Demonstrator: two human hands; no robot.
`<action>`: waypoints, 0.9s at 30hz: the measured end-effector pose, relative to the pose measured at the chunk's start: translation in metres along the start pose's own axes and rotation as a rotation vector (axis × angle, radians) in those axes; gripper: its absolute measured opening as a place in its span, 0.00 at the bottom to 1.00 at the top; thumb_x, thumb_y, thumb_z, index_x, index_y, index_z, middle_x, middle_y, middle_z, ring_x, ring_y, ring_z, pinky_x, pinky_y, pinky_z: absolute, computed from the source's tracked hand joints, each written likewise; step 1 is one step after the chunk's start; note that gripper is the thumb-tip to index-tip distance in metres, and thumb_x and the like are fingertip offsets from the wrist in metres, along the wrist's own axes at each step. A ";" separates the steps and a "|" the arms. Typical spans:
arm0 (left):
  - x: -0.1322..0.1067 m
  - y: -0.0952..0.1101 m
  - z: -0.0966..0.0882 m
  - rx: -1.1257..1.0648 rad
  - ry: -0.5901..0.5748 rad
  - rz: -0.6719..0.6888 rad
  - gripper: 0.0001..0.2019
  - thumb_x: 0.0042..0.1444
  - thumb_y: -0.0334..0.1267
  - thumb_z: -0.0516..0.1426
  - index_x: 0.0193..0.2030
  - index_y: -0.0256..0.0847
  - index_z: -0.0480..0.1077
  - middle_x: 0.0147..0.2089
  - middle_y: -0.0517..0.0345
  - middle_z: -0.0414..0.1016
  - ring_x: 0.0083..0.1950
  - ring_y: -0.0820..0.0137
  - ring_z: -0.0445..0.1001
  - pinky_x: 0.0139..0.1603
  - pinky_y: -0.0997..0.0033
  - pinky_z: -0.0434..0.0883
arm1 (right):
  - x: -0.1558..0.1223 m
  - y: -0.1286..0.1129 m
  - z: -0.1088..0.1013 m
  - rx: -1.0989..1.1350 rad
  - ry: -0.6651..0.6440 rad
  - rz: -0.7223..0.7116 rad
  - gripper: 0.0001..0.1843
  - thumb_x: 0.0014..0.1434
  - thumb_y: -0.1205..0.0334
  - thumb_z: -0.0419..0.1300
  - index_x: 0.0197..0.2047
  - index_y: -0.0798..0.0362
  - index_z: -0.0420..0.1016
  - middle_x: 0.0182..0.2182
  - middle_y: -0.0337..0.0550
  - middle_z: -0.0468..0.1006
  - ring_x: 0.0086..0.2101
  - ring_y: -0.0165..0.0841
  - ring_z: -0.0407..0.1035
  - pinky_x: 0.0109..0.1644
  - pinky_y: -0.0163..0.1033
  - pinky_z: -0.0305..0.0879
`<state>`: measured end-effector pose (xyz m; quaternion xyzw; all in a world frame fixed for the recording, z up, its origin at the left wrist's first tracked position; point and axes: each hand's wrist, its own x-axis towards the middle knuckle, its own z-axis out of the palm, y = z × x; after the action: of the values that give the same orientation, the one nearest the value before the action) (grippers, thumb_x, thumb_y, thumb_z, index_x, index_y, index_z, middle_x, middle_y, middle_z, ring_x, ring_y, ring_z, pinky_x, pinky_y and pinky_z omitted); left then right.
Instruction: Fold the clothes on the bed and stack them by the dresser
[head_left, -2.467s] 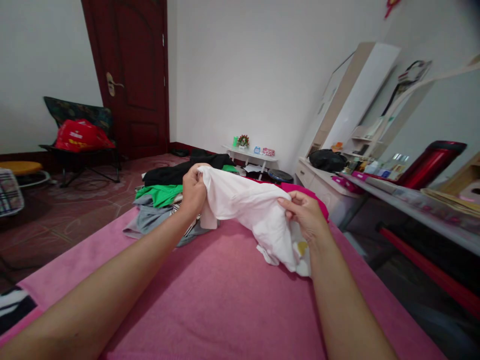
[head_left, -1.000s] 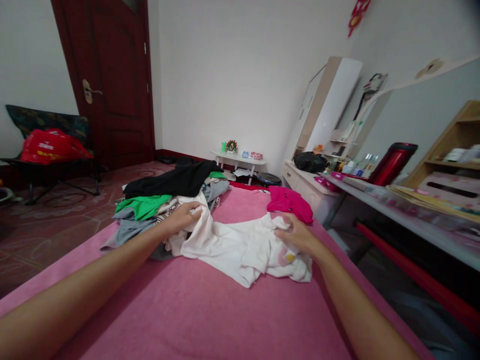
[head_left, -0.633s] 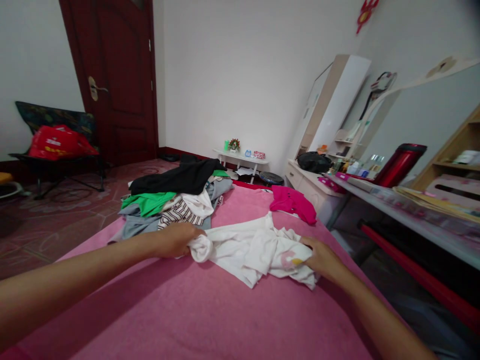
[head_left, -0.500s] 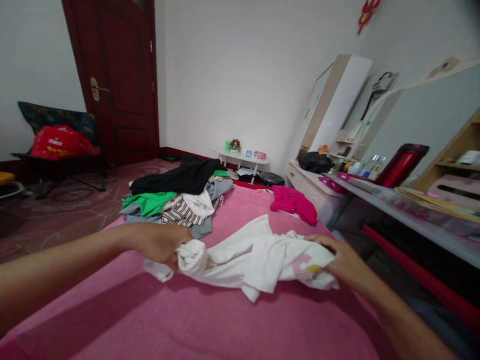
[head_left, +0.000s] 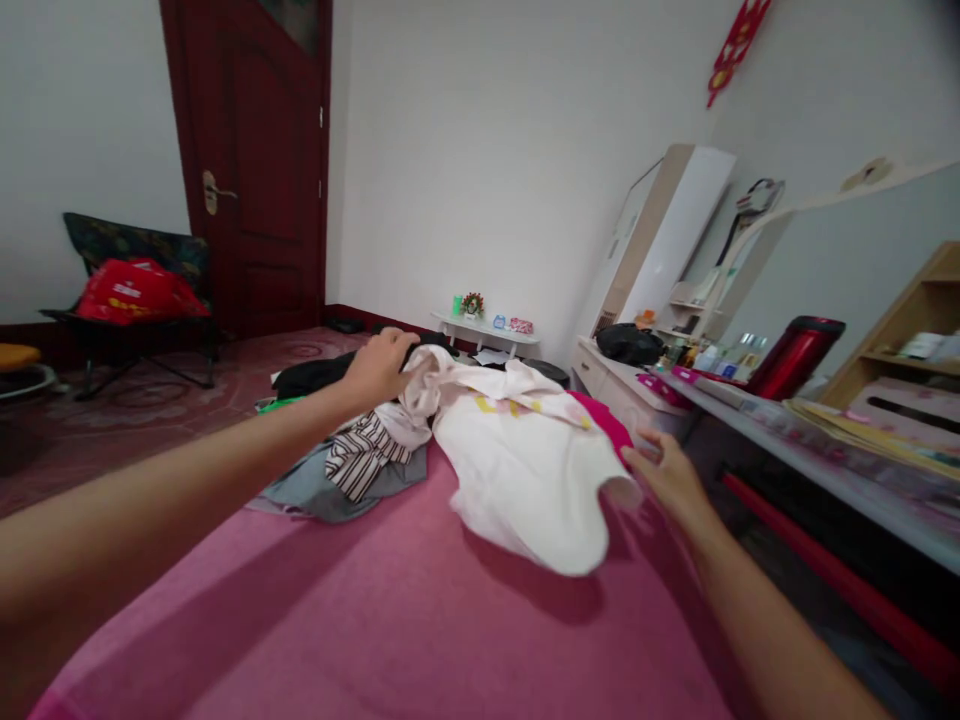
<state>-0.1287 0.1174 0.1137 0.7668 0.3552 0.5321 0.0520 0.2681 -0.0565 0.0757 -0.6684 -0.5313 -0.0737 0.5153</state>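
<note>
The left hand [head_left: 384,366] is closing its grip on the top edge of a white shirt [head_left: 525,470], lifting that end above the bed [head_left: 375,620]. The shirt is hanging down toward five o'clock, its lower hem clear of the pink cover. At four o'clock from the shirt, the right hand [head_left: 667,482] is holding its grip open, fingers spread just beside the hem; whether they are touching it is unclear. A pile of clothes [head_left: 315,490] with a striped top [head_left: 364,460] is lying at nine o'clock from the shirt.
</note>
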 end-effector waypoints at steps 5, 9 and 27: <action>-0.078 -0.007 0.041 0.203 -0.534 0.261 0.28 0.48 0.26 0.55 0.59 0.42 0.63 0.62 0.43 0.60 0.60 0.56 0.63 0.58 0.57 0.64 | -0.047 0.038 0.028 0.035 -0.349 0.110 0.24 0.44 0.56 0.60 0.46 0.53 0.68 0.45 0.53 0.75 0.43 0.43 0.73 0.47 0.48 0.71; -0.119 0.001 0.065 0.206 -0.701 0.350 0.28 0.52 0.26 0.52 0.61 0.45 0.60 0.61 0.46 0.61 0.59 0.57 0.64 0.57 0.57 0.64 | -0.071 0.036 0.050 -0.041 -0.534 0.024 0.29 0.45 0.65 0.55 0.54 0.55 0.65 0.52 0.54 0.71 0.40 0.38 0.74 0.43 0.44 0.71; -0.060 0.008 0.110 0.029 -0.476 0.032 0.11 0.55 0.28 0.52 0.41 0.37 0.74 0.38 0.51 0.76 0.43 0.63 0.73 0.45 0.66 0.69 | -0.019 0.007 0.053 -0.444 -0.194 -0.070 0.24 0.53 0.70 0.48 0.48 0.50 0.77 0.43 0.50 0.77 0.45 0.45 0.68 0.46 0.47 0.63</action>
<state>-0.0419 0.1083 0.0235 0.8768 0.3284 0.3319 0.1149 0.2416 -0.0275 0.0355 -0.7503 -0.5720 -0.1420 0.2994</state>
